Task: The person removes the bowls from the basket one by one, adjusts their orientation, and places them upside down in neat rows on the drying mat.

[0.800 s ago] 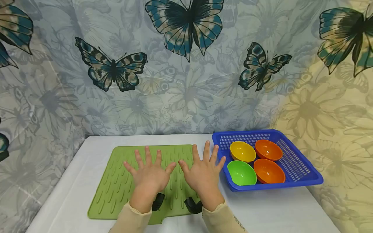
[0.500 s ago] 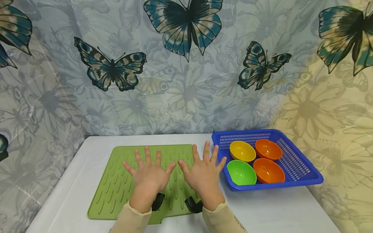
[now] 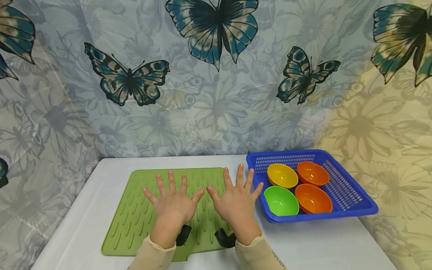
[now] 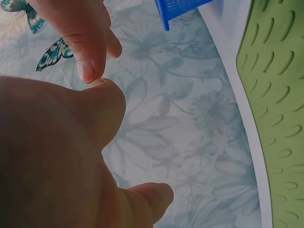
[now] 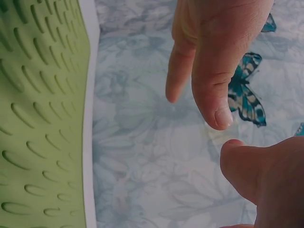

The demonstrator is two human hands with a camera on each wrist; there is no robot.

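Note:
Both hands are held side by side over a green mat (image 3: 135,210) with raised oval ridges, in the head view. My left hand (image 3: 173,206) has its fingers spread and straight, with nothing in it. Spread the same way, my right hand (image 3: 235,202) holds nothing; its little finger overlaps the near left side of a blue basket (image 3: 351,215). The two thumbs point toward each other with a small gap between them. Inside the basket sit a yellow bowl (image 3: 282,176), a green bowl (image 3: 281,201) and two orange bowls (image 3: 313,173).
The mat and basket stand on a white-covered table (image 3: 77,221). Behind it hangs a floral cloth (image 3: 216,123) with printed butterflies. Black curved pieces (image 3: 225,239) show beside both wrists.
Both hands keep the same spread pose over the mat. The head view has shifted very slightly, so the basket appears a little further right.

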